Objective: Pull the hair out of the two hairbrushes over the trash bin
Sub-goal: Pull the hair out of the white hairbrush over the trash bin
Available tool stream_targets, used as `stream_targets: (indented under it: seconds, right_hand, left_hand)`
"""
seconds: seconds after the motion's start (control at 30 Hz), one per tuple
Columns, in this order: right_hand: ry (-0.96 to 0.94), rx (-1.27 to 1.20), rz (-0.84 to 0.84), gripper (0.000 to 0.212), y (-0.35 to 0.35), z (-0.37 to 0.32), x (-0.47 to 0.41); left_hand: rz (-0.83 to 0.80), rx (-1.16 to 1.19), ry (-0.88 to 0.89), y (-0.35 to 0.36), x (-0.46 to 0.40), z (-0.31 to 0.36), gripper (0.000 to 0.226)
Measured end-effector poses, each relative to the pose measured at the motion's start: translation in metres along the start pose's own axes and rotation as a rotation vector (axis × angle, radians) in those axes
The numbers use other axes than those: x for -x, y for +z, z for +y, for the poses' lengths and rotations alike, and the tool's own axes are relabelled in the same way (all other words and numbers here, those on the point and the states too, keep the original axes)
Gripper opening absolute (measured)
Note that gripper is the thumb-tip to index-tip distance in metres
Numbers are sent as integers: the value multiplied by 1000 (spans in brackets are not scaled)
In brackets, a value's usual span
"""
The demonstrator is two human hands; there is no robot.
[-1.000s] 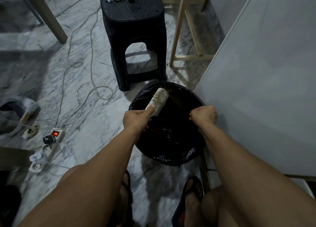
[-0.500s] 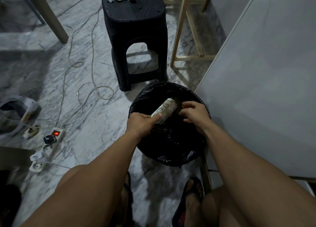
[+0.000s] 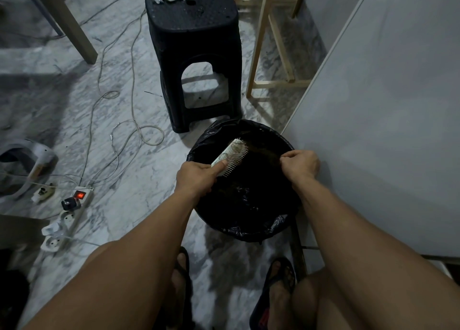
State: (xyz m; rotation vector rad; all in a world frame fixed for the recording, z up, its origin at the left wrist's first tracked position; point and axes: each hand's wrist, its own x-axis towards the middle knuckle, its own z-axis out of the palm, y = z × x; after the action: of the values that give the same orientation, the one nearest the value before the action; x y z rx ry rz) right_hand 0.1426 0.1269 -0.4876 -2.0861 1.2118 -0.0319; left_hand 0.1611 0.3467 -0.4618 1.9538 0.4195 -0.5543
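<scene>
We cannot read any text, label, brand, number or sign here; the power strip (image 3: 72, 211) shows only a red lit switch, without letters.

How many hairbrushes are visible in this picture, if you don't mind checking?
1. The white hairbrush is gripped by the left hand over the trash bin, bristles facing right. The task's second hairbrush is not visible; it may be out of frame.

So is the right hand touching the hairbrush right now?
Apart. The head view shows the right hand off to the side over the trash bin, with dark bin interior between it and the hairbrush that the left hand grips.
</scene>
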Motion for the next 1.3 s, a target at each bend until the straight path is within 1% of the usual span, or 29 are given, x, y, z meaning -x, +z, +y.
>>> stream_targets:
  seconds: [0.1,0.2,0.27,0.33,0.43,0.6,0.7,0.77,0.83,0.93,0.97,1.03,1.07,1.13,1.2,1.23,1.27,1.3]
  right_hand:
    - [107,25,71,24,-8,2,-3]
    - [144,101,106,30,-12,4,-3]
    - [159,142,108,34,-12,6,-3]
    - [157,173,70,37,-10,8,-2]
    - [121,257,-7,34,-8,11,1]
    - [-13,466,-76,29,-1,22,6]
    - [-65,509,-136,27,2,22,11]
    - [-127,458,-228,30,4,16,14]
    - [-174,307,-327,41,6,6,18]
    - [-216,-48,-430,72,5,-11,21]
    - [-209,-167,-489,80,5,-14,23]
    - [-174,-384,-646,84,6,-18,26]
    - [-140,-471,-723,79,8,-18,27]
    - [-137,-583,-851,55,12,-17,29]
    - [-195,-572,-907,28,14,-15,30]
    - [-214,-536,-909,19,15,-13,30]
    - [-235,-486,-897,18,16,-13,30]
    - [-251,-436,-868,21,16,-13,30]
  left_hand:
    - [39,20,-14,-5,-1,1,42]
    - [67,35,-11,-7,-2,3,36]
    - [86,62,-15,-7,-2,4,33]
    - [77,71,-13,-6,-2,4,32]
    - [76,84,-12,-5,0,5,32]
    - [125,201,-41,-8,2,11,34]
    - [75,186,-45,-7,4,13,33]
    - [38,168,-45,-5,6,14,34]
    - [3,148,-39,-3,7,14,36]
    - [-31,132,-21,0,8,14,35]
    - [-38,124,-12,1,9,14,34]
    - [-47,113,0,4,9,14,31]
    - [-48,110,3,5,10,14,30]
    - [-50,108,6,6,10,14,30]
    - [-51,113,7,7,10,14,31]
    - [-51,115,8,7,10,14,32]
    - [-51,116,8,7,10,13,32]
    - [-51,118,7,6,9,13,31]
